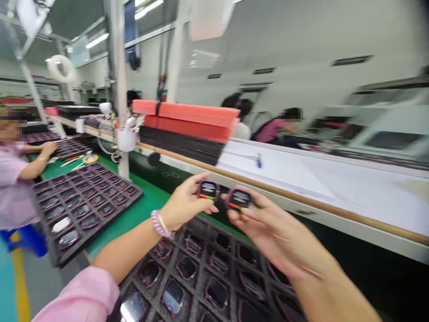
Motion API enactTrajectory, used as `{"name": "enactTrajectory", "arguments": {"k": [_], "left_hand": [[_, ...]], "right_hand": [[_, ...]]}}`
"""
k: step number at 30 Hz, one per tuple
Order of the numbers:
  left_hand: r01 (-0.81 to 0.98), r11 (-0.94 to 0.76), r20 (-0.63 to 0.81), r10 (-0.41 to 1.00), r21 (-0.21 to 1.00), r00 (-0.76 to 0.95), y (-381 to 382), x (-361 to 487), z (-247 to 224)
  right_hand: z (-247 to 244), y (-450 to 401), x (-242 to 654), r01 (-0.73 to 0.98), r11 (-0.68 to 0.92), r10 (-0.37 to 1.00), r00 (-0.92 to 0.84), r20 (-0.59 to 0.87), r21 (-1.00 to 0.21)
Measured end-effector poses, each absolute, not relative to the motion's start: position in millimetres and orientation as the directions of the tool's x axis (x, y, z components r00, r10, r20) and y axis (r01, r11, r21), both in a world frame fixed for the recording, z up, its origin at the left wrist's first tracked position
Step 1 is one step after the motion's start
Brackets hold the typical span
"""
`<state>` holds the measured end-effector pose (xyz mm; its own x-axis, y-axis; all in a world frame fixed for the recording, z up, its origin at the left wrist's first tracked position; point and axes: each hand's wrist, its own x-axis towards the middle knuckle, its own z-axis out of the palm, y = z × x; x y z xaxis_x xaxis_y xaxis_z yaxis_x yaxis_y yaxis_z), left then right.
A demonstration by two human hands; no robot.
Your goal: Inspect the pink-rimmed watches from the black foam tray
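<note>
My left hand [187,201] holds a small square watch-like device [208,189] upright between thumb and fingers, its dark screen lit with white text and a coloured bar. A similar device [238,198] is gripped in my right hand [268,219], its screen also lit. The two devices are close side by side, a small gap between them. Below both hands lies a black compartment tray [197,279] with several purple-rimmed devices in its slots, partly hidden by my forearms.
A second filled tray [83,201] lies on the green bench [150,197] at left. Beyond it a person in pink works. A ledge [301,201] runs behind my hands, with a white cup [126,138], red and black stacked material [187,123] and a metal post [123,89].
</note>
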<state>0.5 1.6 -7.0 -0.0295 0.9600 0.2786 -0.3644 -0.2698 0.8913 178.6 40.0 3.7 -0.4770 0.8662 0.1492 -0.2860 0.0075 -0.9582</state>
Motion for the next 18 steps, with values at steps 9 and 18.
{"name": "enactTrajectory", "arguments": {"k": [9,18], "left_hand": [[-0.284,-0.356,0.377,0.926,0.89,0.017,2.9,5.4,-9.8],[-0.25,-0.399,0.419,0.907,0.882,0.033,6.4,4.5,-13.3]], "right_hand": [[-1.2,41.1,183.2,-0.35,-0.008,0.847,-0.5,0.18,-0.937],[-5.2,42.6,182.6,-0.348,0.051,0.828,-0.508,0.235,-0.936]]}}
